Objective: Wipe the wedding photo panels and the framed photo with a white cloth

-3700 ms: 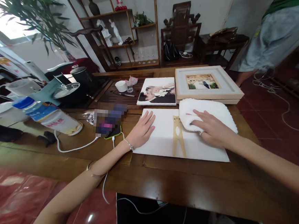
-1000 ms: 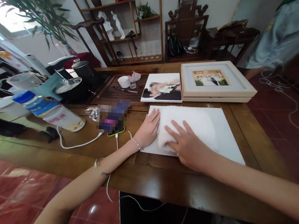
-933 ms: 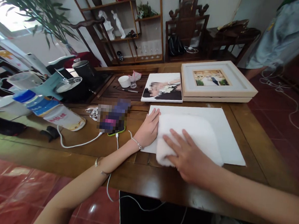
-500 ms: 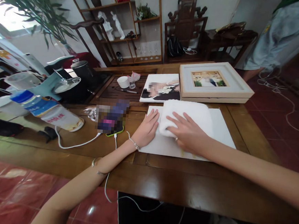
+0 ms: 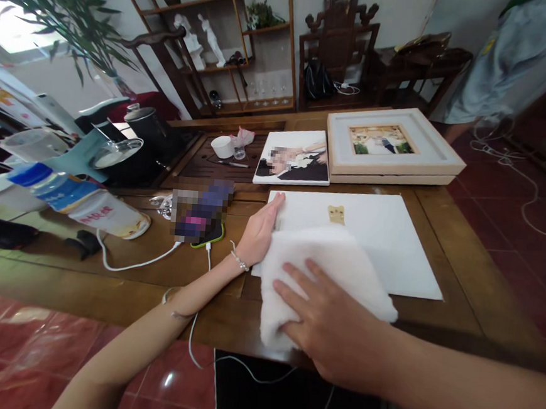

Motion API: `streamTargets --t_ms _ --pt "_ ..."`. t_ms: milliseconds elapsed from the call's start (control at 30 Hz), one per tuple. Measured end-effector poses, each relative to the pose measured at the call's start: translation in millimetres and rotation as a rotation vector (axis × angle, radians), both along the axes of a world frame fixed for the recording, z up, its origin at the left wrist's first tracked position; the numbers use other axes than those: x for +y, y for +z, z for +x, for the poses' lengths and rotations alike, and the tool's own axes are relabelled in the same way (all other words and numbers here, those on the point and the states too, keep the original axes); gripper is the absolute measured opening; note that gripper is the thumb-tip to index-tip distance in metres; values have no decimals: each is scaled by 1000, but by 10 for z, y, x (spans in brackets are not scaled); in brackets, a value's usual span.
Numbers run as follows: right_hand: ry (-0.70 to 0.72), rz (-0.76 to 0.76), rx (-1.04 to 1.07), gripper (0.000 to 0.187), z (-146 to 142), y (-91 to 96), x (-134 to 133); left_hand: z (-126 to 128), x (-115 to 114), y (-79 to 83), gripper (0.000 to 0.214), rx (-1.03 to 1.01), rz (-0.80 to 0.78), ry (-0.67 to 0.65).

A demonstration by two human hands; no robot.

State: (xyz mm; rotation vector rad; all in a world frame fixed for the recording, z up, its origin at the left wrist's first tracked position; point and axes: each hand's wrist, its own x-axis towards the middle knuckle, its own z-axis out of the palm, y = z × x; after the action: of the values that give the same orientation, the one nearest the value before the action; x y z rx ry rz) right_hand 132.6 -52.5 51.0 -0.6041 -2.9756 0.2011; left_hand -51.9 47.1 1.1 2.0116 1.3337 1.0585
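A white board (image 5: 384, 238) lies flat on the wooden table, with a small tan bear-shaped mark (image 5: 336, 214) near its upper middle. My left hand (image 5: 258, 230) rests along the board's left edge, its fingers stretched out and holding nothing. Under my right hand (image 5: 325, 312) is a fluffy white cloth (image 5: 345, 251); the fingers are spread over its top and the thumb is tucked at its near side. The cloth covers the board's near left part and hangs past its front edge towards me. What lies beneath the cloth is hidden.
Behind the board are a photo print (image 5: 295, 168) and a framed photo (image 5: 337, 162) on another frame. To the left lie a charging phone (image 5: 214, 232), a plastic bottle (image 5: 111, 212) and a black pot (image 5: 129, 165). A person (image 5: 496, 64) stands at the far right.
My right hand has pulled the white cloth towards me, from the board's middle to its front edge, uncovering the tan mark. My left hand has turned onto its side at the board's edge.
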Motion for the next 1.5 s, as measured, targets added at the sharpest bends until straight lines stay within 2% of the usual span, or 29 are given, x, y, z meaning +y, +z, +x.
streamTargets --t_ms 67,133,233,333,400,533,633,733,867,1100,1200,1300,1400,1500 --pt "-81 -19 -9 27 64 53 -24 7 8 -50 47 109 -5 -37" --pt "-191 -19 -36 28 131 84 76 9 17 -101 43 234 15 -84" --pt "-356 -15 -73 36 213 115 388 3 21 -145 40 341 70 -123" --pt "-466 -71 -48 41 213 162 749 -2 14 -138 39 350 100 -137" --pt "-458 -147 25 41 141 203 959 0 11 -121 35 341 113 -141" --pt "-346 -224 140 37 -132 258 1258 8 23 -106 24 333 156 -133" --pt "-301 -247 150 33 -318 260 1385 10 38 -103 22 329 181 -136" --pt "-286 -256 156 30 -347 271 1436 7 37 -88 23 329 184 -156" --pt "-298 -263 137 27 -43 336 1411 -11 22 -90 33 349 132 -168" --pt "-480 -234 69 33 1019 331 1175 -24 21 -142 41 352 79 -144" --pt "-543 -226 42 40 1326 254 1045 -9 17 -129 41 356 67 -134" --pt "-545 -164 -5 46 1435 133 1000 4 14 -124 41 340 69 -131" --pt "-453 -94 -23 52 1427 -14 1058 8 15 -130 43 325 61 -130" --pt "-388 -47 -5 51 1402 -129 1101 7 18 -131 43 330 52 -126"
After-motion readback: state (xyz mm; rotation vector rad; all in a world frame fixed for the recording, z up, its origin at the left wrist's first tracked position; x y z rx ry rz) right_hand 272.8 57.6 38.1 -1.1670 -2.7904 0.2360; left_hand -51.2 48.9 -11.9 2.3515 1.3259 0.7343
